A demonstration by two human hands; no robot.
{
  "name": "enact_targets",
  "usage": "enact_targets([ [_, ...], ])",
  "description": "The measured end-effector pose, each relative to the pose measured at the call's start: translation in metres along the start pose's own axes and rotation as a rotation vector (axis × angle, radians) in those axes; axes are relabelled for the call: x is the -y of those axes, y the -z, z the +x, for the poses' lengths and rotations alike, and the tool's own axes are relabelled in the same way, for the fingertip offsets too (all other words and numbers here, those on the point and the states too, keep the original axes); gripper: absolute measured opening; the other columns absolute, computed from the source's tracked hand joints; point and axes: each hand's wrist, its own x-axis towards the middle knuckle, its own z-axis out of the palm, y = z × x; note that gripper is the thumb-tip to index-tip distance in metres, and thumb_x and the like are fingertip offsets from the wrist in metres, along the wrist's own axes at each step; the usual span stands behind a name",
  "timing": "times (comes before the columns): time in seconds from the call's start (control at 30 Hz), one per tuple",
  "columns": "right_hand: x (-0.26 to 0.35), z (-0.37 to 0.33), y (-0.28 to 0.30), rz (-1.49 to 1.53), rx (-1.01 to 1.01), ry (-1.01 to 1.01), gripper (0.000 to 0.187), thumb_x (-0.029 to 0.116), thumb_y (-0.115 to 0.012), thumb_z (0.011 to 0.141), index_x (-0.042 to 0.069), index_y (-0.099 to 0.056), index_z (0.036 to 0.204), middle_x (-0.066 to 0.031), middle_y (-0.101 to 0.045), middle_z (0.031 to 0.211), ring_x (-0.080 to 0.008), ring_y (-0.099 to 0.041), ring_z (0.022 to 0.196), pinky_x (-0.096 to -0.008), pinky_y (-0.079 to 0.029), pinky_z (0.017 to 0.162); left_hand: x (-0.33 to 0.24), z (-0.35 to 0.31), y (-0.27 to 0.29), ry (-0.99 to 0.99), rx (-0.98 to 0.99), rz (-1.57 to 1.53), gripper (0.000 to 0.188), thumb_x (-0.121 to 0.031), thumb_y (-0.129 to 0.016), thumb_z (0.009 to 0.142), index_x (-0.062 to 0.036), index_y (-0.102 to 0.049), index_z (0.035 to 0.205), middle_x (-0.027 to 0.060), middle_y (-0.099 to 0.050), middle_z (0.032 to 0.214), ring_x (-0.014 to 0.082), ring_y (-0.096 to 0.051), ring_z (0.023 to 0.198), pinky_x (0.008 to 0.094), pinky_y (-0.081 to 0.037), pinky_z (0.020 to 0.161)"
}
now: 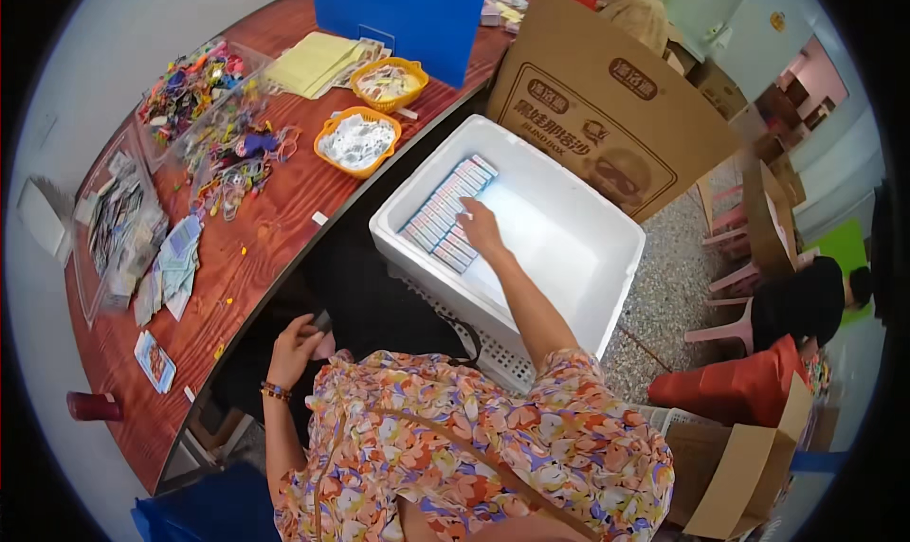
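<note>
On boxes (438, 215), seemingly, right hand (482, 227)

Right hand (482, 231) — bare — is at small boxes (438, 216).

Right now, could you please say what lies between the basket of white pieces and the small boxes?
The head view shows the table edge, a dark strip and the foam box wall between basket and small boxes.

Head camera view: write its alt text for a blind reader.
A person's right hand is at rows of small packs in a white bin; the left hand is near a red table with orange baskets and colourful trinkets.
</note>
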Motion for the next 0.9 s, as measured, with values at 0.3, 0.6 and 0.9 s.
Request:
enact_targets([
  [0.3, 0.121, -0.070, -0.024, 0.099, 0.159, 0.421, 0.033, 0.006, -0.059, 0.089, 0.004, -0.060, 0.121, -0.0174, -0.064, 0.116, -0.0361, -0.063, 0.105, -0.0400, -0.050, 0.091, 0.005, 0.024, -0.007, -0.056, -0.006, 0.155, 0.044, -0.012, -0.071, 0.085, 0.0004, -0.058, 0.125, 0.0166, -0.071, 0.102, 0.0253, -0.070, 0.092, 0.0342, -0.055, 0.080],
  [0.6, 0.148, -0.106, -0.066, 0.011, 0.312, 0.757, 0.035, 0.015, -0.063, 0.088, 0.007, -0.060, 0.123, -0.0113, -0.065, 0.109, -0.0306, -0.063, 0.093, -0.0407, -0.050, 0.082, 0.047, 0.014, -0.022, -0.017, -0.024, 0.280, 0.043, -0.010, -0.069, 0.085, 0.0038, -0.057, 0.124, 0.0220, -0.070, 0.105, 0.0286, -0.070, 0.097, 0.0360, -0.055, 0.082],
  [0.9, 0.151, -0.114, -0.076, -0.101, 0.436, 0.934, 0.031, 0.017, -0.064, 0.089, 0.008, -0.062, 0.119, -0.0070, -0.069, 0.092, -0.0232, -0.064, 0.082, -0.0350, -0.048, 0.076, 0.042, 0.008, -0.027, -0.049, -0.058, 0.261, 0.042, -0.006, -0.070, 0.082, 0.0046, -0.059, 0.121, 0.0223, -0.069, 0.103, 0.0319, -0.070, 0.093, 0.0383, -0.055, 0.080],
])
